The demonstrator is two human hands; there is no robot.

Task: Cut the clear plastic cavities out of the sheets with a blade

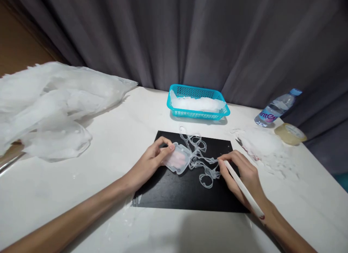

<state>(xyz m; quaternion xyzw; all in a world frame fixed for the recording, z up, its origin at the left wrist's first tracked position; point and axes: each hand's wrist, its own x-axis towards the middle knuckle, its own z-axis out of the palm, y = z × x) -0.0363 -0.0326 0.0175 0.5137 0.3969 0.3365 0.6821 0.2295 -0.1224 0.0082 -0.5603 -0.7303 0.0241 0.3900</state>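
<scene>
My left hand (160,151) pinches a flat, translucent rubbery or plastic piece (181,159) with rounded edges and small holes. Through it the fingers behind show pink. My right hand (241,173) grips a long white-handled tool (243,187) like a pen; its tip is too small to make out. Thin, curly translucent trimmings (199,156) lie between the hands, and the right fingertips are close to their right end. Underneath is a black mat (174,195).
A blue basket (198,115) of whitish pieces stands at the back. Large translucent plastic bags (62,97) fill the left. To the right are a water bottle (277,107), a tape roll (290,134), scrap bits (268,147) and a dark pointed blade (240,142). Grey curtain (163,39) hangs behind.
</scene>
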